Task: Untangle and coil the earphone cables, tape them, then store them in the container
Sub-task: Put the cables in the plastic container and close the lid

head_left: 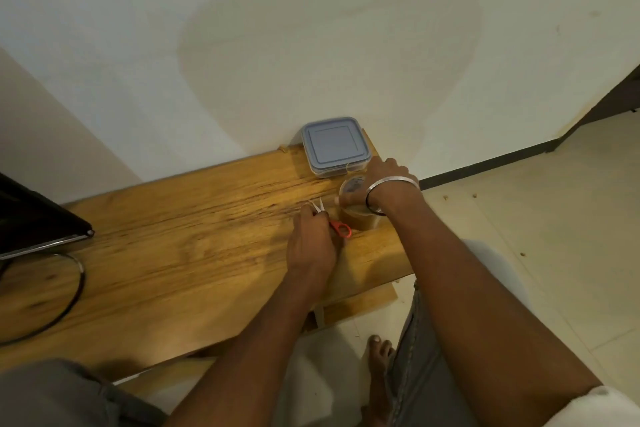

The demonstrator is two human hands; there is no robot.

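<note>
A person sits at a wooden desk [173,236] that stands against a pale wall [311,28], and both arms reach out to the desk's far right end. At that corner, right up against the wall, sits a square clear plastic container [334,146] with its blue-grey lid shut on top.

Just in front of the container, the right hand [381,177] comes down over a roll of brown tape [358,218]. Its fingers are curled over the top of the roll, gripping it, and the roll stands tilted on the desk close to the right edge. The round face of the roll shows beside the knuckles, and its brownish side shows below the wrist. A thin silver bangle [391,180] circles that wrist.

The left hand [311,246] lies just to the left of the roll, palm down, fingers closed around a small pair of scissors [343,229]. One red handle loop sticks out on the right side of the hand, touching the desk. The pale blades poke out past the fingertips, parted in a narrow V and pointing away toward the wall. The blade tips lie near the roll, though I cannot tell whether they touch any tape.

Far over on the left, a dark flat screen [31,218] with a silver edge hangs over the desk above a ring stand [78,288] of dark metal. Below the desk's near edge, a bare foot [379,357] rests on the cream floor [519,253].
</note>
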